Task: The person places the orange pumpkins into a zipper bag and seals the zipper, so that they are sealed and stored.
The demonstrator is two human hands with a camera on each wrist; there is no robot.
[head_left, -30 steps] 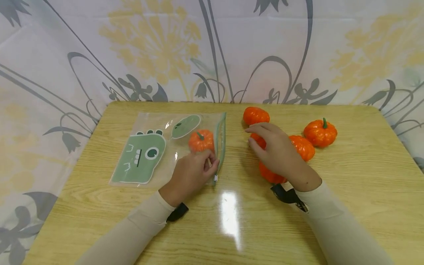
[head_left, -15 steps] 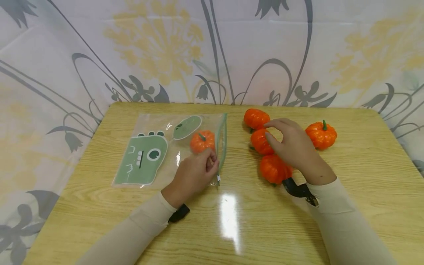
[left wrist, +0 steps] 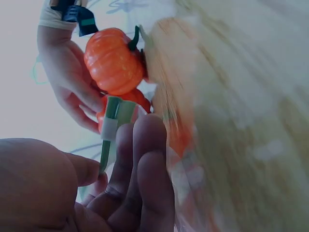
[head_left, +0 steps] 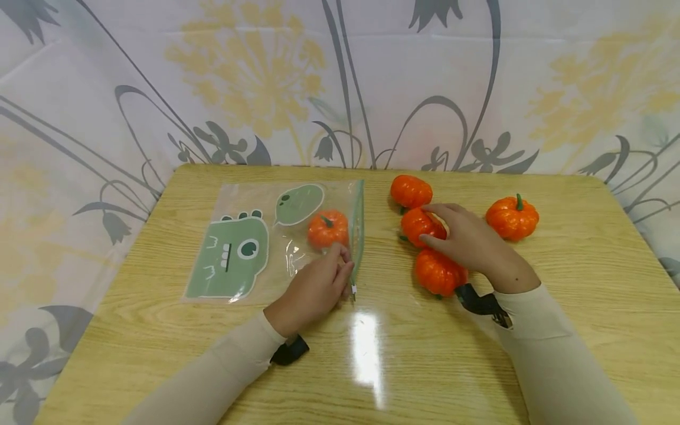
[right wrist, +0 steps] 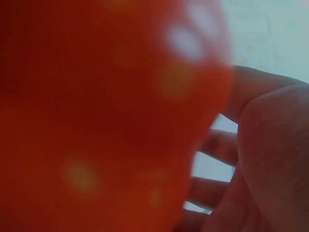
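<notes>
My left hand (head_left: 313, 286) pinches the green zip edge of a clear zipper bag (head_left: 284, 254) between thumb and fingers; the left wrist view shows the white slider (left wrist: 109, 129) just above the pinch. Inside the bag, near its mouth, lies an orange toy pumpkin (head_left: 327, 229). My right hand (head_left: 475, 245) has thumb and fingers around the middle pumpkin (head_left: 419, 226) of a row on the table. The pumpkin nearest me (head_left: 438, 271) lies beneath that wrist's left side; a blurred orange pumpkin (right wrist: 106, 111) fills much of the right wrist view.
One pumpkin (head_left: 411, 190) sits at the row's far end, and another (head_left: 512, 218) stands farther right with its green stem up. The wooden table (head_left: 414, 366) ends at a flower-patterned cloth (head_left: 372, 82) behind. A green monster print (head_left: 228, 257) covers the bag's left part.
My right hand has shifted right, then closed around the middle pumpkin. It now covers the spot where another pumpkin showed earlier. My left hand, still pinching the bag, has moved slightly toward me.
</notes>
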